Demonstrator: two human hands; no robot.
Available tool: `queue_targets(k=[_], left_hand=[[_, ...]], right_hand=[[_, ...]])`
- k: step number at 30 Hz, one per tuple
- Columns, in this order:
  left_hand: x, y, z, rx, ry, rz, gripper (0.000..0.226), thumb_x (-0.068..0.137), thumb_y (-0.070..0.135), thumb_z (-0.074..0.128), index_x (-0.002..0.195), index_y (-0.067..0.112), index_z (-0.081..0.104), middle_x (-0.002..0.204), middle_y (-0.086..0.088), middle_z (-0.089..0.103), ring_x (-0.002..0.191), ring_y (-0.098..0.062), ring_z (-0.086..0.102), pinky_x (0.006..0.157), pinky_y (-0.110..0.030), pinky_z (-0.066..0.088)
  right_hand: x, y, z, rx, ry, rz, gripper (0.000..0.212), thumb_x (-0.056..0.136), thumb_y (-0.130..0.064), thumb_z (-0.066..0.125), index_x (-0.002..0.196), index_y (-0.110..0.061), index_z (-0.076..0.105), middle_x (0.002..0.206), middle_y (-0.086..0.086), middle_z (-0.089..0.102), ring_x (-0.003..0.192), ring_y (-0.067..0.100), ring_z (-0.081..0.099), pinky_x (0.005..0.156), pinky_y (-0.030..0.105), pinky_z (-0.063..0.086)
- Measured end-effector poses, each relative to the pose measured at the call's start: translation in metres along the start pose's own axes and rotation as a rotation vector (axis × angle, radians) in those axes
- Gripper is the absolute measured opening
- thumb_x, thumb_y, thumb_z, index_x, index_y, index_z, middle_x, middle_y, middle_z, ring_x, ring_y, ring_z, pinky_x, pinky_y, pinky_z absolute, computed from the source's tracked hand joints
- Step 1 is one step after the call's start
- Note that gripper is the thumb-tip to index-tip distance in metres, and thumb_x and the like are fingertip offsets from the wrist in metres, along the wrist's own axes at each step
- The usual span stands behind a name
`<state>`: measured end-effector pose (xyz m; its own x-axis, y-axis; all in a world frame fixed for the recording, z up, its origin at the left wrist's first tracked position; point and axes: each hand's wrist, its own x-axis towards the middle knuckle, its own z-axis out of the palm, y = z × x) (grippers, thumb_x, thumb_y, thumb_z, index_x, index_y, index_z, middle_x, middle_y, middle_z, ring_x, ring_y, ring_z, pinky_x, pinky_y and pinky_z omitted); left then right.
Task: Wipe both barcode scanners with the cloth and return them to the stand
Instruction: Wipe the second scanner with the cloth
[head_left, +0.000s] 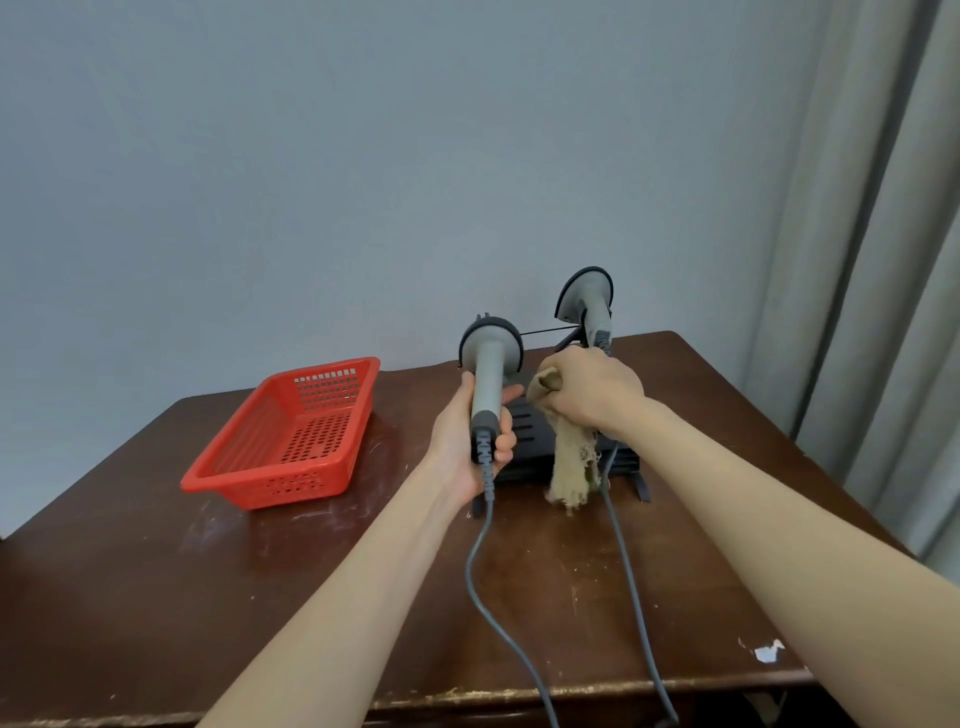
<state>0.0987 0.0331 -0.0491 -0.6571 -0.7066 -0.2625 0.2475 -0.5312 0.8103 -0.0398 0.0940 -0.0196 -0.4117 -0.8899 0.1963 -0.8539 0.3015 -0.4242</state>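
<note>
My left hand (470, 434) grips a grey barcode scanner (488, 364) by its handle and holds it upright above the table, head up. Its grey cable (485, 587) trails down toward the table's front edge. My right hand (587, 392) clutches a beige frayed cloth (569, 467) just right of that scanner, and the cloth hangs down in front of the black stand (530, 441). A second grey scanner (587, 304) sits upright behind my right hand at the stand; its lower handle is hidden by the hand.
A red plastic basket (291, 441) sits on the left part of the dark wooden table (156, 597). The second scanner's cable (631, 582) runs to the front edge. A grey wall rises behind the table, and curtains (883, 260) hang at the right.
</note>
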Motion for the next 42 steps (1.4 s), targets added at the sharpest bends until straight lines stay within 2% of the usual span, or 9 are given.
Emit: queue_targets(k=[4, 8, 12, 17, 21, 25, 31, 38, 42], left_hand=[[-0.003, 0.012, 0.005, 0.057, -0.011, 0.037, 0.048, 0.076, 0.06, 0.06, 0.08, 0.012, 0.053, 0.047, 0.001, 0.041, 0.029, -0.009, 0.034, 0.029, -0.014, 0.026], [-0.006, 0.013, 0.006, 0.093, 0.024, 0.064, 0.028, 0.086, 0.039, 0.063, 0.086, 0.011, 0.056, 0.057, 0.001, 0.052, 0.036, -0.01, 0.044, 0.035, -0.018, 0.039], [-0.006, 0.017, 0.003, 0.101, 0.054, 0.094, 0.032, 0.093, 0.036, 0.055, 0.107, 0.009, 0.063, 0.067, 0.001, 0.052, 0.05, -0.009, 0.051, 0.053, -0.025, 0.052], [-0.009, 0.011, 0.007, 0.147, 0.074, 0.054, 0.033, 0.092, 0.036, 0.057, 0.091, 0.004, 0.055, 0.064, -0.004, 0.052, 0.05, -0.012, 0.051, 0.052, -0.027, 0.052], [-0.008, 0.007, 0.015, 0.089, 0.038, 0.079, 0.042, 0.095, 0.047, 0.047, 0.098, 0.006, 0.054, 0.063, -0.004, 0.05, 0.046, -0.013, 0.045, 0.038, -0.021, 0.039], [-0.005, 0.008, 0.012, 0.129, 0.091, 0.138, 0.053, 0.097, 0.053, 0.034, 0.09, 0.007, 0.059, 0.059, -0.005, 0.053, 0.044, -0.014, 0.043, 0.036, -0.02, 0.036], [-0.005, 0.0, 0.021, 0.234, 0.148, 0.165, 0.047, 0.098, 0.048, 0.039, 0.088, 0.006, 0.058, 0.052, -0.003, 0.054, 0.041, -0.015, 0.046, 0.036, -0.022, 0.037], [0.0, -0.005, 0.017, 0.259, 0.204, 0.197, 0.042, 0.101, 0.041, 0.037, 0.084, 0.008, 0.058, 0.05, -0.003, 0.057, 0.038, -0.013, 0.048, 0.037, -0.022, 0.039], [-0.002, -0.011, 0.022, 0.231, 0.203, 0.154, 0.049, 0.098, 0.049, 0.038, 0.09, 0.008, 0.063, 0.066, -0.008, 0.061, 0.056, -0.02, 0.056, 0.052, -0.029, 0.049]], right_hand=[[0.003, 0.005, 0.0, 0.421, 0.155, 0.131, 0.01, 0.085, -0.02, 0.063, 0.092, -0.012, 0.062, 0.09, 0.006, 0.062, 0.087, 0.025, 0.057, 0.073, 0.032, 0.046], [0.004, -0.002, -0.006, 0.694, 0.167, 0.2, 0.032, 0.085, -0.016, 0.067, 0.064, -0.015, 0.043, 0.066, 0.001, 0.048, 0.069, 0.02, 0.049, 0.066, 0.031, 0.041], [0.0, -0.004, -0.004, 0.633, 0.233, 0.117, 0.014, 0.087, -0.018, 0.063, 0.08, -0.006, 0.059, 0.077, 0.007, 0.06, 0.076, 0.021, 0.054, 0.067, 0.031, 0.041], [-0.001, -0.022, -0.009, 0.732, 0.353, -0.098, 0.008, 0.086, -0.011, 0.064, 0.09, -0.016, 0.068, 0.084, -0.004, 0.065, 0.086, 0.015, 0.059, 0.075, 0.028, 0.046], [-0.001, -0.028, -0.009, 0.691, 0.261, -0.166, 0.013, 0.085, -0.009, 0.066, 0.096, -0.012, 0.072, 0.095, 0.004, 0.069, 0.095, 0.021, 0.062, 0.086, 0.038, 0.051], [-0.006, -0.025, -0.013, 0.521, 0.042, -0.36, 0.014, 0.084, -0.011, 0.068, 0.096, -0.015, 0.073, 0.089, -0.008, 0.061, 0.094, 0.016, 0.059, 0.087, 0.033, 0.048], [0.002, -0.035, -0.021, 0.212, 0.27, -0.213, 0.016, 0.089, -0.025, 0.06, 0.091, -0.011, 0.068, 0.093, 0.004, 0.063, 0.091, 0.025, 0.058, 0.08, 0.039, 0.049], [-0.007, -0.037, -0.02, 0.287, -0.043, -0.301, 0.014, 0.085, -0.017, 0.066, 0.08, -0.005, 0.062, 0.079, 0.004, 0.062, 0.076, 0.019, 0.056, 0.073, 0.036, 0.046], [0.001, -0.033, -0.019, 0.176, 0.156, -0.198, 0.013, 0.089, -0.023, 0.061, 0.082, -0.011, 0.063, 0.087, 0.004, 0.063, 0.086, 0.024, 0.058, 0.074, 0.034, 0.045]])
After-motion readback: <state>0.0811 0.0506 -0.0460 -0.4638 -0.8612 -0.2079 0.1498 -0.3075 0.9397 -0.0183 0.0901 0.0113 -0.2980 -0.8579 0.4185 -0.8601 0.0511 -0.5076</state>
